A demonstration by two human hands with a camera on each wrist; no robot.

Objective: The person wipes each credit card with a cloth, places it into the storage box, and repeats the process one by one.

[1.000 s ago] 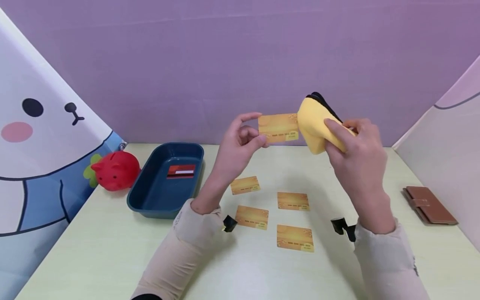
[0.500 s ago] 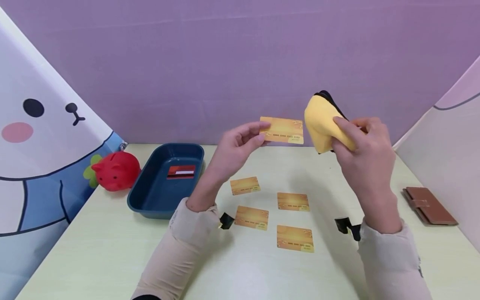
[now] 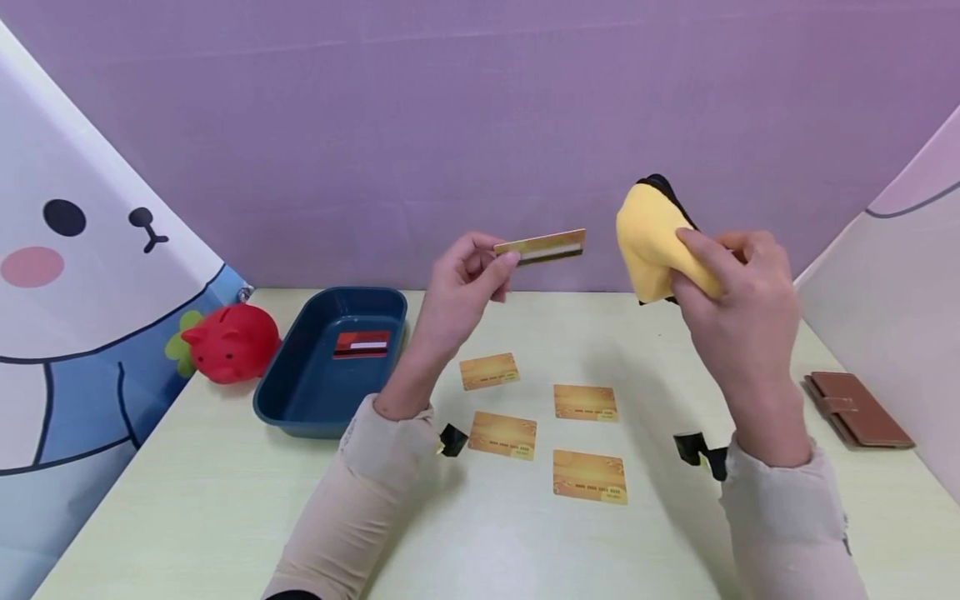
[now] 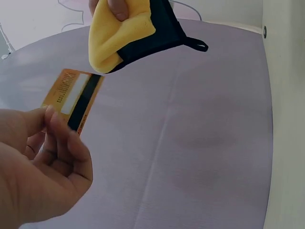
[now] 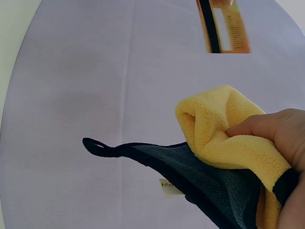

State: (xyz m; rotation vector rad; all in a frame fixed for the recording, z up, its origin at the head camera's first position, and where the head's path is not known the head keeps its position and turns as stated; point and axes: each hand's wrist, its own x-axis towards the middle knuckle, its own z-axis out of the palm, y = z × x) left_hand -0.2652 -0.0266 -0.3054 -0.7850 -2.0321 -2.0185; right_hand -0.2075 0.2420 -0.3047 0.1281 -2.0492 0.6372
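My left hand [image 3: 467, 287] pinches a gold bank card [image 3: 543, 247] by its left end, raised above the table. The card's back, with a black stripe and a white strip, shows in the left wrist view. A folded cloth [image 5: 219, 129], yellow on one side and dark grey on the other, is bunched in my right hand [image 3: 738, 312]. A black hanging loop [image 5: 100, 148] sticks out from its corner. The cloth and the raised card are apart. Several gold cards lie face up below, among them a front one [image 3: 590, 477] and a back one [image 3: 489, 371].
At the left stands a dark blue tray [image 3: 300, 417] with a red card [image 3: 362, 344] in it. A red piggy bank [image 3: 234, 342] sits beside the tray. Toward the right edge lies a brown wallet [image 3: 858, 410]. A purple cloth wall [image 3: 480, 125] closes the back.
The held card has moved away from the cloth and tilted, so its back now shows. My right hand with the cloth has shifted a little to the right.
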